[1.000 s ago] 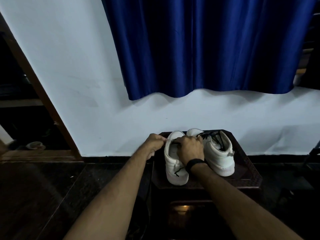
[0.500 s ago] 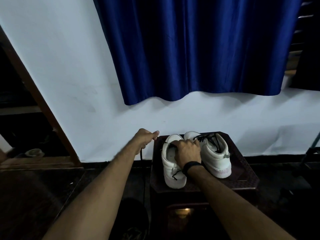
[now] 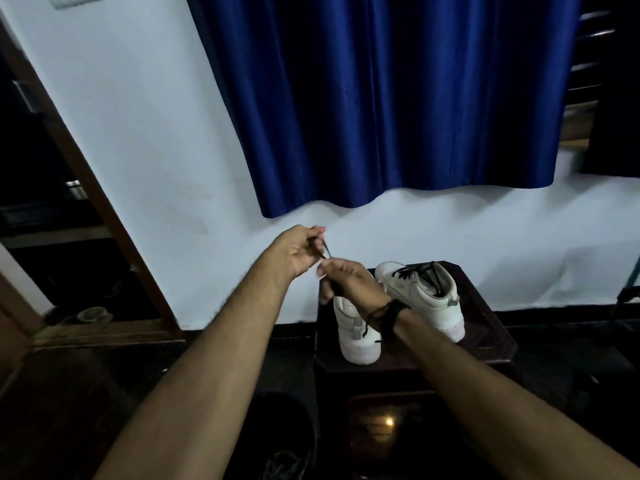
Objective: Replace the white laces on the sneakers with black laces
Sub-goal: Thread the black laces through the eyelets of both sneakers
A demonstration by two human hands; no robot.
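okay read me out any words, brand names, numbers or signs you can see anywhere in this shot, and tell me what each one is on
None: no readable text anywhere in this picture.
Left sneaker: no logo or lettering visible.
Right sneaker: a faint mark on its side, too blurred to read.
Black wristband: plain and dark, nothing legible.
Blue curtain and white wall: no print or signs.

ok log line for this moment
step: relacing | hands: left and right pinch black lace | left sneaker: in progress | right sneaker: black-laced
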